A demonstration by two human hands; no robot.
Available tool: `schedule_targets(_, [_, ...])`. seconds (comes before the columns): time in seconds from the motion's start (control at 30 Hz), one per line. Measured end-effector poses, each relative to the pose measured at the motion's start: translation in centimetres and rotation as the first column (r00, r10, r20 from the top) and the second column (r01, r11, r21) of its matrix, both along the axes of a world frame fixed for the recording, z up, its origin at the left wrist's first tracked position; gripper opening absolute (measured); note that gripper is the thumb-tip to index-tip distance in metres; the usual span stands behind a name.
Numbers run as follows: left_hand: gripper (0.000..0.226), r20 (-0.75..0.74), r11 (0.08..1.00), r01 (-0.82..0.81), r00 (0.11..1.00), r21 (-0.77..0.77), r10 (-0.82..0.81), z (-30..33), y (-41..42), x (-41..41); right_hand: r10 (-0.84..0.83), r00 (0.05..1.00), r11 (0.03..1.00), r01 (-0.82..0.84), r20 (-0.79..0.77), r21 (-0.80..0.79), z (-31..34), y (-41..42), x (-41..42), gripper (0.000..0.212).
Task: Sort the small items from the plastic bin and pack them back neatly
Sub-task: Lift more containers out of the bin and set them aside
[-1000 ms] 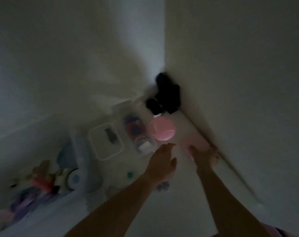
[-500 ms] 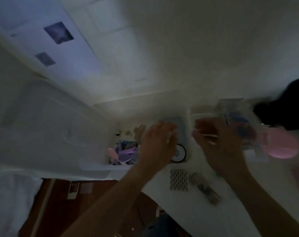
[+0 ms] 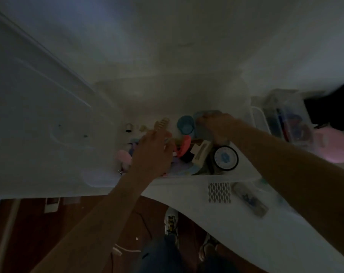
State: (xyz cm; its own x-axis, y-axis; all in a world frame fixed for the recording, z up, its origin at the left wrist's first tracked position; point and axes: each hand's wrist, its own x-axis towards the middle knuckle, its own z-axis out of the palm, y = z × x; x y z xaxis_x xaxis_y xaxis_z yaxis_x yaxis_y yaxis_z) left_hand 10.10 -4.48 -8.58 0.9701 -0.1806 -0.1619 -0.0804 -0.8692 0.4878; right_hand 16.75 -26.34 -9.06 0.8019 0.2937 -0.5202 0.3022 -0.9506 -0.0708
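Hands reach into the clear plastic bin in the single head view, which is dim and slightly blurred. The bin sits on a white table, against the wall, with its long axis running left to right across the frame and its open top facing the camera.

The left hand hovers palm down over the heap of small items, fingers loosely bent; whether it holds anything I cannot tell. The right hand is deeper in, at the far right of the bin, fingers curled round something bluish that is too blurred to name.

Among the items lie a blue cup on its side with its mouth toward the camera, a round black-rimmed dial at the near right corner, a cream box tilted beside it, and a pink piece at the left.

On the table outside the bin lie a patterned white card and a small clear packet.
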Motion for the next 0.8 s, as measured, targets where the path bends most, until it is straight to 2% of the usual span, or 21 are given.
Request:
schedule_targets(0.13, [0.034, -0.027, 0.996, 0.056, 0.998, -0.068, -0.058, -0.5, 0.7, 1.1, 0.038, 0.999, 0.993, -0.038, 0.000, -0.114, -1.3, 0.0, 0.5, 0.074])
schedule_targets(0.2, [0.029, -0.057, 0.993, 0.053, 0.997, -0.104, -0.059, -0.6, 1.3, 1.5, 0.053, 0.999, 0.990, -0.053, -0.002, -0.127, -2.2, -0.2, 0.3, 0.085])
schedule_targets(0.27, [0.029, -0.080, 0.992, 0.077, 0.993, -0.096, -0.084, -0.7, 1.6, 2.0, 0.055, 0.998, 0.989, -0.058, -0.023, -0.140, -2.9, -0.4, 0.5, 0.087])
schedule_targets(0.37, [0.042, -0.075, 0.991, 0.111, 0.990, -0.081, -0.117, -0.5, 1.9, 2.7, -0.001, 0.998, 0.990, -0.008, -0.063, -0.141, -0.9, 0.1, 0.5, 0.074])
schedule_targets(0.47, [0.031, -0.107, 0.989, 0.049, 0.992, -0.137, -0.064, -0.1, 1.7, 3.1, -0.019, 0.987, 0.997, 0.030, 0.159, -0.065, 1.0, -1.0, 0.4, 0.042])
schedule_targets(0.53, [0.026, -0.115, 0.980, -0.005, 0.993, -0.197, -0.018, 0.4, 0.9, 3.3, -0.081, 0.955, 0.997, 0.083, 0.285, 0.006, 2.1, -2.3, 0.2, 0.036])
schedule_targets(0.6, [0.024, -0.148, 0.964, -0.011, 0.988, -0.266, -0.030, 0.9, -0.5, 3.5, -0.117, 0.947, 0.993, 0.107, 0.300, 0.052, 2.8, -3.2, -0.2, 0.034])
schedule_targets(0.73, [0.034, -0.090, 0.963, 0.110, 0.987, -0.248, -0.136, 0.9, -3.6, 3.8, -0.259, 0.895, 0.957, 0.189, 0.363, 0.219, 3.1, -4.0, -1.8, 0.020])
schedule_targets(0.8, [0.045, -0.040, 0.963, 0.216, 0.974, -0.159, -0.225, 0.0, -5.1, 4.6, -0.356, 0.828, 0.916, 0.216, 0.433, 0.338, 4.0, -4.1, -3.0, 0.016])
